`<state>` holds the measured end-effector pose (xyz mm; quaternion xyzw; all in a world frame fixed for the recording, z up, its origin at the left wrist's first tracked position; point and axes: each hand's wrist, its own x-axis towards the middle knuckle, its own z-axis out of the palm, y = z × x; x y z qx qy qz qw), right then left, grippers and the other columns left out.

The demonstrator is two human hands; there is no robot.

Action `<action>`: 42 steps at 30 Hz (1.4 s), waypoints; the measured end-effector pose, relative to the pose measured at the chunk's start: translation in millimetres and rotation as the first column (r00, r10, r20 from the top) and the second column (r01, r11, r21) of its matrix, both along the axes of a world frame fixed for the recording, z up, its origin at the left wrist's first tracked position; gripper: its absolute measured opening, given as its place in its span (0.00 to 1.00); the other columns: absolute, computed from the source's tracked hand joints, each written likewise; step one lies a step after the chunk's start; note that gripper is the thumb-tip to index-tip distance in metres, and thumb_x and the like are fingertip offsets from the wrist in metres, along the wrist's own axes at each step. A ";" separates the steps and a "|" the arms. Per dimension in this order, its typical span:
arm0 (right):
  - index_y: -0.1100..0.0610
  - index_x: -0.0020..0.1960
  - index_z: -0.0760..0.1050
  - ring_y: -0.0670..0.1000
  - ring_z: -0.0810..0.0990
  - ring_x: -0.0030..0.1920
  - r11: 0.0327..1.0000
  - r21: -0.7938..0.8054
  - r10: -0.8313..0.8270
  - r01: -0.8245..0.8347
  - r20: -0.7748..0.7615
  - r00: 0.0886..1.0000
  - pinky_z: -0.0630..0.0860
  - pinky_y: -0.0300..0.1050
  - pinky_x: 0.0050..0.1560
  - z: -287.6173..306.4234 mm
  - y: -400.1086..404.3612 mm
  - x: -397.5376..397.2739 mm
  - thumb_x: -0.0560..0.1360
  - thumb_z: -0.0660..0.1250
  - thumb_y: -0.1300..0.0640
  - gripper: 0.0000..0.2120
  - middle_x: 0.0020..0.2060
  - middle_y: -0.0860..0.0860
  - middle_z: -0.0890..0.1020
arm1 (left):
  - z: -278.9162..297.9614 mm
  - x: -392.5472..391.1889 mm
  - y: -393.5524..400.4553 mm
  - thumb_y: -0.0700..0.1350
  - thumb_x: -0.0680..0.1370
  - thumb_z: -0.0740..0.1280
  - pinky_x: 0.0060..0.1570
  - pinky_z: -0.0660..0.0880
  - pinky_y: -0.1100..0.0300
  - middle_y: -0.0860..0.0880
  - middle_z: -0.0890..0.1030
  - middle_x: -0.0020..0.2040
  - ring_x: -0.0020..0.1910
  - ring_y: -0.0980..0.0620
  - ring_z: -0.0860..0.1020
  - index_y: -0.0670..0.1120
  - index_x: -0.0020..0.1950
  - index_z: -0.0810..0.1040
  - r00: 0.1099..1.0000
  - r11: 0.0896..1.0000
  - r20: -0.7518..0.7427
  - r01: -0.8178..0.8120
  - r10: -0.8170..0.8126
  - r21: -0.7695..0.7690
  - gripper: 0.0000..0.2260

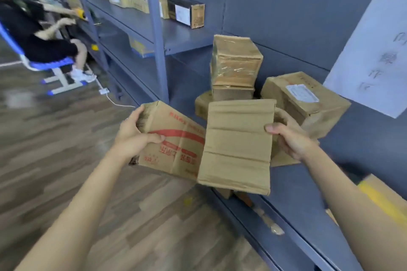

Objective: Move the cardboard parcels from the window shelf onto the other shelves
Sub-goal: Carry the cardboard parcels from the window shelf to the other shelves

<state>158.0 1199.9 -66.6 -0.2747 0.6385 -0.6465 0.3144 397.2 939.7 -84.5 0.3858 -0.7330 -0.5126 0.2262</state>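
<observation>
My left hand (134, 136) grips the left end of a cardboard parcel with red printing (174, 145). My right hand (290, 138) holds the right edge of a plain brown parcel (239, 145) that sits against the printed one. Both parcels hang in the air just in front of the blue shelf (293, 185). On that shelf behind them stand a taped parcel (236, 61) stacked on smaller ones and a labelled parcel (306, 99) tilted to the right.
Blue metal uprights (156, 28) divide the shelving. The upper shelf (141, 20) holds several boxes. A white paper sheet (374, 50) hangs on the back wall. A yellow-taped box (383, 198) lies at the right. A seated person (33, 28) works at the far left above the wood floor.
</observation>
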 end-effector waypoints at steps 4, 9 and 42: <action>0.56 0.69 0.66 0.49 0.80 0.54 0.995 0.047 0.093 -0.092 -0.007 0.996 0.78 0.42 0.53 -13.5 -93.8 32.5 0.49 0.74 0.52 0.49 0.61 0.54 0.77 | 1.3 56.0 -52.3 0.40 0.59 0.80 0.56 0.66 0.61 0.51 0.71 0.65 0.63 0.52 0.70 0.53 0.74 0.62 0.989 0.990 -0.062 -0.138 0.137 -0.016 0.48; 0.52 0.69 0.67 0.55 0.74 0.64 0.976 0.115 0.191 -0.183 -0.060 0.980 0.68 0.60 0.68 -23.6 -186.3 61.5 0.51 0.76 0.50 0.47 0.63 0.52 0.76 | 5.1 104.2 -103.7 0.36 0.62 0.79 0.59 0.68 0.57 0.53 0.70 0.64 0.62 0.52 0.70 0.55 0.74 0.62 0.970 0.972 -0.086 -0.233 0.229 -0.033 0.46; 0.49 0.73 0.63 0.49 0.73 0.64 0.922 0.042 0.386 -0.385 -0.015 0.922 0.70 0.54 0.66 -39.2 -702.7 -29.7 0.51 0.73 0.49 0.50 0.65 0.47 0.74 | -6.7 15.0 -523.7 0.36 0.64 0.78 0.54 0.68 0.61 0.54 0.70 0.64 0.61 0.55 0.70 0.54 0.74 0.61 0.876 0.877 0.035 -0.480 0.480 -0.018 0.44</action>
